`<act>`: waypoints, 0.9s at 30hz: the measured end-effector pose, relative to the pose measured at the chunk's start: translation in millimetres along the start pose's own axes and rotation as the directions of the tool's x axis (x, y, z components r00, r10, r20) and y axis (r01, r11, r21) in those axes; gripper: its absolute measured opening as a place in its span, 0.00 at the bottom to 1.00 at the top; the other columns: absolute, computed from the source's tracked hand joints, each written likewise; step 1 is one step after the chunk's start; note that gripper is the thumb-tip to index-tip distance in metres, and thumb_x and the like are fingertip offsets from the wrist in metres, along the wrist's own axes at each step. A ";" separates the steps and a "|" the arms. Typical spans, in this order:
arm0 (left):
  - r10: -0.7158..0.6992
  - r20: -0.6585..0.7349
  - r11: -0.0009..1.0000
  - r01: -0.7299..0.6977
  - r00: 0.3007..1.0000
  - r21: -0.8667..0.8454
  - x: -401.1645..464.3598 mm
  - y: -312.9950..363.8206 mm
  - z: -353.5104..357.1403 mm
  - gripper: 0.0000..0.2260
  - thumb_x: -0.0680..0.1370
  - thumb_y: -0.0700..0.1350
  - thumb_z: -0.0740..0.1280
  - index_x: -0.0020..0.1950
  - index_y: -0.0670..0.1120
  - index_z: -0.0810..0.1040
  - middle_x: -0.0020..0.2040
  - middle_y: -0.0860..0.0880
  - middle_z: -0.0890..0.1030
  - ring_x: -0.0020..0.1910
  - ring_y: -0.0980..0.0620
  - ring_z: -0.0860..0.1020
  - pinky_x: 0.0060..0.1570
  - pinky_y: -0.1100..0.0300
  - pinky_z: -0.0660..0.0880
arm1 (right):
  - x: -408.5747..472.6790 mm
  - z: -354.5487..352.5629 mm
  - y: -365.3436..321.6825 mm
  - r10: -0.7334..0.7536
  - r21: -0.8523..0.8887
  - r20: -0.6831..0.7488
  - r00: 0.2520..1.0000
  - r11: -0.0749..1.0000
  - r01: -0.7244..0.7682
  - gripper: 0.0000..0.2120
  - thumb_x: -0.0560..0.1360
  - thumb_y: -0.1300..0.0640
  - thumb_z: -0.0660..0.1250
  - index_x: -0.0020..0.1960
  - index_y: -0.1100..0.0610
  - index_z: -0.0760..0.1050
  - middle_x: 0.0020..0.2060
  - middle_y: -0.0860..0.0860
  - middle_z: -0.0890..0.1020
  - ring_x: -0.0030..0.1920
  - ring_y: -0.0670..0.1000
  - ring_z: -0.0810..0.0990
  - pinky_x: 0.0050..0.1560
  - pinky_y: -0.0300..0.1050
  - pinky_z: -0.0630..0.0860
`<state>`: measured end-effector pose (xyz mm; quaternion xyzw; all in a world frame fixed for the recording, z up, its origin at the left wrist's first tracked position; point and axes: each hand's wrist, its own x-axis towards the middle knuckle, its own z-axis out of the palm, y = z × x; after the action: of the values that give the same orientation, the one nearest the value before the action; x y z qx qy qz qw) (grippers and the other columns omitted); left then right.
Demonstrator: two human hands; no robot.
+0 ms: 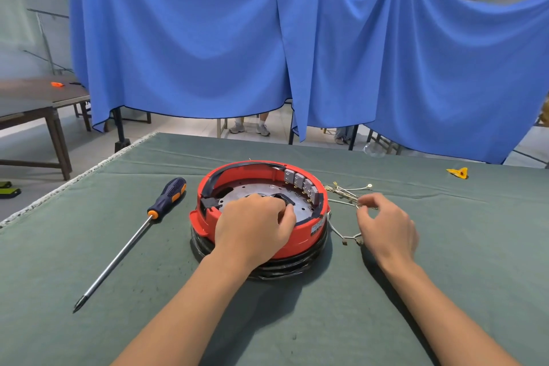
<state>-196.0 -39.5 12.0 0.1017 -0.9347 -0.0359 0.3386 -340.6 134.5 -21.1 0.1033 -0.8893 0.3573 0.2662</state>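
A round red appliance base [300,242] lies upside down on the green cloth, its grey metal plate [252,187] and a row of grey switch blocks [301,183] showing. My left hand [255,224] rests over its near rim, fingers curled onto a dark part near the plate's middle. Just right of the base, my right hand [386,224] pinches the thin white wires [344,192] with brass terminals between thumb and fingertips.
A long screwdriver [133,236] with a dark blue and orange handle lies left of the base. A small yellow piece [459,172] sits far right. The cloth-covered table [445,291] ends at left; blue curtains [326,38] hang behind, with other people's feet [249,128] below them.
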 end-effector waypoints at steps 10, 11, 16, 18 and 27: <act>0.019 -0.051 1.000 -0.019 0.999 -0.005 0.9 4.4 -4.8 0.17 0.72 0.49 0.64 0.25 0.50 0.62 0.21 0.56 0.49 0.20 0.54 0.57 0.25 0.68 0.46 | 38.5 32.1 18.1 0.096 -0.229 0.396 0.913 0.973 -0.004 0.23 0.75 0.51 0.60 0.69 0.53 0.68 0.65 0.54 0.74 0.66 0.57 0.66 0.63 0.50 0.64; 0.026 -0.056 1.000 -0.026 0.998 -0.004 1.2 4.0 -4.6 0.18 0.73 0.49 0.64 0.25 0.51 0.62 0.21 0.56 0.50 0.20 0.54 0.57 0.24 0.68 0.46 | 39.0 31.8 17.4 0.101 -0.226 0.366 0.925 0.974 -0.017 0.21 0.75 0.51 0.61 0.66 0.53 0.71 0.62 0.54 0.76 0.65 0.57 0.67 0.61 0.50 0.65; 0.030 -0.092 1.000 -0.029 0.995 0.005 1.6 2.9 -0.2 0.17 0.72 0.48 0.64 0.24 0.48 0.67 0.21 0.55 0.58 0.20 0.54 0.58 0.23 0.69 0.49 | 35.6 24.6 17.6 0.184 -0.145 0.322 0.929 0.979 -0.144 0.08 0.73 0.55 0.63 0.50 0.51 0.79 0.50 0.54 0.83 0.59 0.59 0.75 0.57 0.48 0.69; 0.024 -0.102 1.000 -0.025 0.995 -0.009 1.0 3.0 0.6 0.17 0.73 0.48 0.64 0.24 0.48 0.67 0.21 0.55 0.58 0.20 0.53 0.59 0.23 0.68 0.50 | 31.7 19.6 18.5 0.219 -0.122 0.290 0.932 0.974 -0.191 0.05 0.72 0.55 0.64 0.45 0.50 0.79 0.47 0.54 0.83 0.54 0.59 0.77 0.53 0.47 0.72; 0.022 -0.105 1.000 -0.024 0.994 -0.018 1.4 4.6 -2.7 0.17 0.71 0.48 0.65 0.23 0.48 0.68 0.21 0.56 0.57 0.20 0.54 0.57 0.24 0.71 0.47 | 14.4 5.9 18.1 0.013 -0.246 0.108 0.994 0.969 0.014 0.08 0.74 0.54 0.64 0.52 0.54 0.75 0.52 0.54 0.75 0.57 0.57 0.69 0.55 0.50 0.67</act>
<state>-196.2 -35.3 15.6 0.0896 -0.9163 -0.0354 0.3887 -361.8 143.6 -27.3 0.0889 -0.9399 0.2379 0.2282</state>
